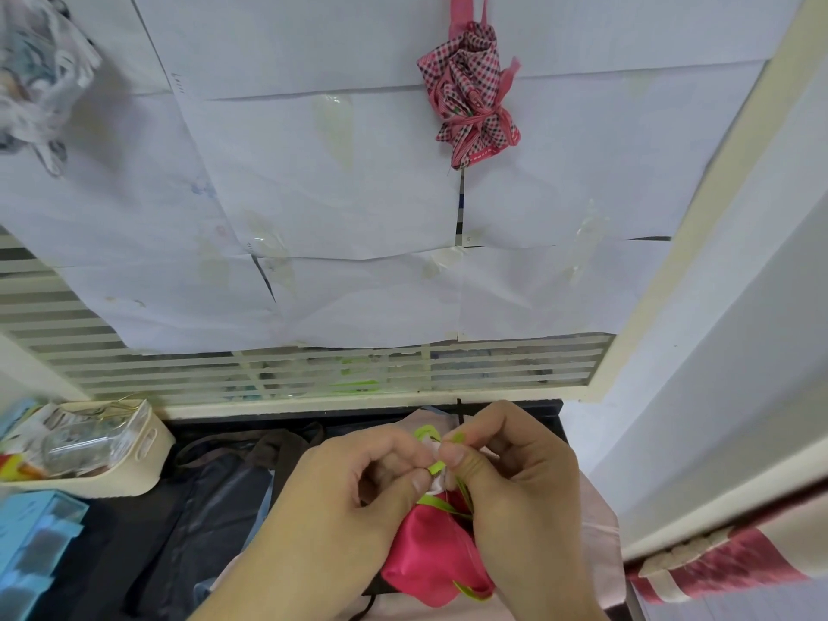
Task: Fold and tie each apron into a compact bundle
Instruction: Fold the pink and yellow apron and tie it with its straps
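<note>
Left hand (358,481) and right hand (506,477) close together, fingertips nearly touching, both pinching the lime-green tie (435,468) above the pink apron bundle (437,558); bundle hanging just below the hands, over the dark work surface (148,531); knot apparently mid-cinch.

To finish well, probably: keep thumb pressure on the crossing so the slippery satin does not spring open; draw both ends evenly outward; snug the knot down onto the folded cloth rather than above it; tuck any loose green tail.

Around, from the left: blurred pale plastic bag (40,78) hanging at the upper edge; cream basket (148,459) holding clear plastic bits; blue box (36,540) below it; dark apron (224,486) spread flat on the surface, seemingly still to be folded; papered panel (313,195) behind, slatted vent (313,369) beneath it; checked pink bundle (475,91) hanging tied from its ribbon; pale pink cloth (596,526) under the right hand; striped red-and-white fabric (726,562) at the far right.

Possible hindrances: the hands themselves hiding the knot; loose cloth below ready to catch a trailing end.
</note>
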Available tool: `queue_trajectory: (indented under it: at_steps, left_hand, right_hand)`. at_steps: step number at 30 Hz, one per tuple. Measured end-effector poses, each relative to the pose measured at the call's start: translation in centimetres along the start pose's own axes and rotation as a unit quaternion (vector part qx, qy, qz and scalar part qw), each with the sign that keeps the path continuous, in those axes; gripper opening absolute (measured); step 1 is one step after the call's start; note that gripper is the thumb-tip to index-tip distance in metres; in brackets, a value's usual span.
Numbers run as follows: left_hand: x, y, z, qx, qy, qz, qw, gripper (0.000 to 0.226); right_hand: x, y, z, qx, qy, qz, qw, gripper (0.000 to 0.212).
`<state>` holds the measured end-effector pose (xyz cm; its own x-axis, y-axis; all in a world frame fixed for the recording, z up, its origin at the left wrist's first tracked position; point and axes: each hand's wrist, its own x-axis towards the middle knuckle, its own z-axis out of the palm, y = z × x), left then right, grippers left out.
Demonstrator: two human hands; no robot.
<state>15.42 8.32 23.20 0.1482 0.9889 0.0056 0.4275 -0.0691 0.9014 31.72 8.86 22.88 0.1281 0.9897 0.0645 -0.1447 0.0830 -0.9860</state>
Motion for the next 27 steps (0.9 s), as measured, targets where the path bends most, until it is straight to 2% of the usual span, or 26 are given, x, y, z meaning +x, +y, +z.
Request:
queue_trajectory:
  at_steps: [2,5,7,9,12,19,23,27]
  left_hand:
    - [0.2,0.2,0.1,-0.015,0.009,-0.007,1.0,0.022]
    - [0.5,0.4,0.2,-0.064,0.022,-0.013,0.998,0.007]
    - [0.6,0.4,0.3,-0.072,0.021,-0.01,0.997,0.011]
    - [0.7,0.5,0.2,-0.086,0.006,-0.012,0.996,0.007]
    - [0.4,0.2,-0.1,-0.105,-0.021,-0.004,0.994,0.027]
    - [0.2,0.4,-0.9,-0.069,-0.093,-0.02,0.993,0.002]
    - [0.5,0.5,-1.4,-0.036,-0.117,-0.042,0.992,0.012]
    - [0.4,0.5,-1.1,-0.012,-0.092,-0.034,0.995,0.023]
  right_hand:
    - [0.1,0.0,-0.1,0.001,-0.034,-0.006,0.999,0.03]
    - [0.5,-0.1,-0.1,-0.053,-0.091,-0.049,0.993,0.026]
    - [0.5,-0.1,-0.1,-0.081,-0.108,-0.054,0.989,0.021]
    - [0.5,-0.2,-0.2,-0.087,-0.106,-0.05,0.989,0.017]
    - [0.7,0.0,-0.7,-0.079,-0.094,-0.035,0.992,0.019]
    - [0.3,0.0,-0.9,-0.123,-0.096,0.004,0.988,0.024]
    - [0.3,-0.3,-0.7,-0.136,-0.115,0.032,0.984,0.03]
    - [0.2,-0.9,-0.7,-0.146,-0.133,0.043,0.979,0.025]
